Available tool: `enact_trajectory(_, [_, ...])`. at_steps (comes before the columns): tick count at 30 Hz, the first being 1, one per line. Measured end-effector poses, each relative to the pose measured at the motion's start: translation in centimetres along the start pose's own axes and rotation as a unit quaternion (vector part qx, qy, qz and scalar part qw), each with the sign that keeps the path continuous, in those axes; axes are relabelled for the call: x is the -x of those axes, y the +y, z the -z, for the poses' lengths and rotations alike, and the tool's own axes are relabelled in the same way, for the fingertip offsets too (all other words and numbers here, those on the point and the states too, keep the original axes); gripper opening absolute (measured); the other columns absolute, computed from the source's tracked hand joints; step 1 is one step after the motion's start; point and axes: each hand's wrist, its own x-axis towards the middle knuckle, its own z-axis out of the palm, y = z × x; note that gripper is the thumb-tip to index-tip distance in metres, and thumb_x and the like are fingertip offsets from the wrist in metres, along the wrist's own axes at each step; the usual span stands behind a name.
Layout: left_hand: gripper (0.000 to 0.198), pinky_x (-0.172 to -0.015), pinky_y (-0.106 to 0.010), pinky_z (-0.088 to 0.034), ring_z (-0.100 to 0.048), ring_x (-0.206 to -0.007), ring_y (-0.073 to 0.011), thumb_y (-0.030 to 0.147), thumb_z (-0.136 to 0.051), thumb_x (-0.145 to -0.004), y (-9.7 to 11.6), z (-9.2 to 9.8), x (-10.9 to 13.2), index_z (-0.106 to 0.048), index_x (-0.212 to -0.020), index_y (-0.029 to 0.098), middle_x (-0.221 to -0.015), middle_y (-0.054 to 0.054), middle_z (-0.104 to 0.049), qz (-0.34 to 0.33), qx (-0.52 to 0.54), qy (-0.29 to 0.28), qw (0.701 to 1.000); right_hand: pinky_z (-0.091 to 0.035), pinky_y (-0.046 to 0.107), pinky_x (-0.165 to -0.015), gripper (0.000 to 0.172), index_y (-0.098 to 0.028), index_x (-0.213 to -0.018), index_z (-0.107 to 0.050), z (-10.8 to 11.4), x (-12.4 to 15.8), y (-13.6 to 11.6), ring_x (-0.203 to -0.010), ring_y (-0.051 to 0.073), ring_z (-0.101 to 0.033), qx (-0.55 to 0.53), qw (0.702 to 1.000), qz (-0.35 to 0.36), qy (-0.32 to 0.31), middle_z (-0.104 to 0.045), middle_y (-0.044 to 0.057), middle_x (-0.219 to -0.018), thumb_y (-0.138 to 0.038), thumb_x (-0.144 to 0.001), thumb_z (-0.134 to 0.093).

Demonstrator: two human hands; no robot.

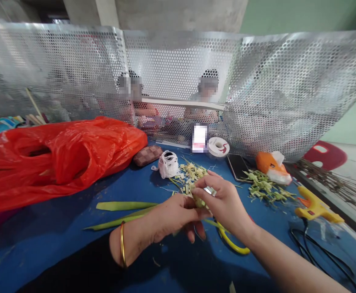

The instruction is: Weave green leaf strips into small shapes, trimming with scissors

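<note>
My left hand (179, 211), with a gold bangle at the wrist, is closed around a small pale green piece of leaf (198, 201). Against the same piece, my right hand (222, 199) pinches with thumb and fingers; part of it is hidden by the fingers. Long green leaf strips (124, 206) lie left of and under my left forearm. Yellow-handled scissors (234, 245) rest beneath my right wrist. Pale leaf clippings (193, 171) are scattered just beyond both hands, beside a ball of white string (168, 164).
A red plastic bag (62, 158) covers the left side. Toward the back are a checked pouch (148, 155), a white spool (218, 147) and a phone (238, 167). Right are leaf bits (266, 188), a tissue pack (272, 167) and a yellow glue gun (317, 207). People sit behind the perforated screen (178, 61).
</note>
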Motion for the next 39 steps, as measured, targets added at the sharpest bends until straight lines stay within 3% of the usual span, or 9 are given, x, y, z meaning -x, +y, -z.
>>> enact_trajectory(5, [0.038,-0.043,-0.02,-0.036,-0.047,-0.041,-0.0064,0.052,-0.069,-0.071,-0.2,0.1,-0.3,-0.062,-0.076,0.014,-0.06,0.0,-0.063,-0.008,0.039,0.018,0.999,-0.043,0.03,-0.064,0.015,-0.02,-0.066,-0.064,1.0,-0.5,-0.4,-0.068,0.018,-0.059,-0.028,0.996,-0.066,-0.049,-0.066,0.002,-0.069,-0.027,-0.079,-0.059])
enact_trajectory(11, [0.035,-0.041,-0.02,-0.033,-0.046,-0.044,-0.0064,0.049,-0.066,-0.072,0.0,0.5,-0.2,-0.062,-0.069,0.014,-0.063,-0.001,-0.063,-0.007,0.013,-0.011,1.0,-0.04,0.027,-0.059,0.022,-0.02,-0.058,-0.061,1.3,-0.6,-0.1,-0.061,0.015,-0.055,-0.031,0.992,-0.068,-0.099,-0.06,-0.001,-0.058,-0.026,-0.078,-0.059])
enact_trajectory(16, [0.034,-0.037,-0.019,-0.026,-0.044,-0.038,-0.0064,0.047,-0.056,-0.078,-0.1,0.2,-0.4,-0.066,-0.084,0.014,-0.056,0.0,-0.062,0.027,0.008,0.025,0.999,-0.038,0.026,-0.05,0.022,-0.021,-0.059,-0.058,0.8,-0.4,0.3,-0.046,0.012,-0.049,-0.062,0.988,-0.089,-0.109,-0.054,-0.004,-0.051,-0.026,-0.08,-0.059])
enact_trajectory(20, [0.023,-0.035,-0.019,-0.019,-0.044,-0.036,-0.0055,0.037,-0.058,-0.076,-0.1,-0.1,-0.3,-0.063,-0.07,0.015,-0.054,0.0,-0.062,0.044,-0.022,0.041,0.998,-0.043,0.035,-0.077,0.023,-0.022,-0.056,-0.057,0.3,-0.1,0.1,-0.063,0.015,-0.057,0.018,0.998,0.019,-0.056,-0.061,-0.003,-0.059,-0.019,-0.079,-0.061])
enact_trajectory(24, [0.024,-0.035,-0.019,-0.022,-0.04,-0.033,-0.0045,0.032,-0.059,-0.077,-0.1,-0.2,-0.2,-0.058,-0.06,0.015,-0.055,0.0,-0.062,0.034,-0.053,0.022,0.998,-0.03,0.041,-0.103,0.022,-0.023,-0.061,-0.058,0.0,0.3,-0.3,-0.064,0.013,-0.058,0.063,0.992,0.101,-0.042,-0.062,-0.005,-0.062,-0.01,-0.08,-0.056])
enact_trajectory(30, [0.026,-0.036,-0.02,-0.023,-0.035,-0.032,-0.0035,0.029,-0.058,-0.077,-0.4,-0.2,-0.1,-0.055,-0.055,0.016,-0.05,0.001,-0.059,0.016,-0.061,0.005,0.998,-0.032,0.039,-0.102,0.022,-0.023,-0.063,-0.059,-0.4,0.8,-0.5,-0.066,0.013,-0.059,0.06,0.991,0.112,-0.036,-0.062,-0.004,-0.064,-0.011,-0.081,-0.055])
enact_trajectory(34, [0.027,-0.039,-0.019,-0.03,-0.044,-0.037,-0.0061,0.031,-0.061,-0.076,-0.5,-0.4,-0.2,-0.055,-0.055,0.016,-0.049,0.002,-0.056,0.016,-0.024,0.038,0.999,-0.03,0.041,-0.104,0.021,-0.024,-0.065,-0.062,-0.2,0.4,-0.3,-0.067,0.014,-0.062,0.063,0.991,0.112,-0.034,-0.065,-0.005,-0.066,-0.014,-0.083,-0.057])
enact_trajectory(37, [0.028,-0.045,-0.019,-0.038,-0.051,-0.045,-0.007,0.039,-0.065,-0.077,-0.6,-0.2,-0.3,-0.061,-0.064,0.014,-0.055,0.001,-0.057,-0.005,0.057,0.055,0.997,-0.033,0.043,-0.101,0.01,-0.024,-0.082,-0.068,0.6,-0.2,0.1,-0.086,0.019,-0.064,0.064,0.992,0.111,0.023,-0.07,0.001,-0.087,-0.02,-0.084,-0.059])
enact_trajectory(39, [0.031,-0.048,-0.019,-0.041,-0.052,-0.047,-0.0071,0.044,-0.065,-0.078,-0.6,0.1,-0.4,-0.066,-0.077,0.013,-0.06,0.001,-0.059,-0.011,0.112,0.043,0.993,-0.039,0.042,-0.095,0.018,-0.022,-0.1,-0.067,1.3,-0.7,0.5,-0.101,0.023,-0.06,0.04,0.992,0.072,0.098,-0.068,0.007,-0.104,-0.027,-0.083,-0.061])
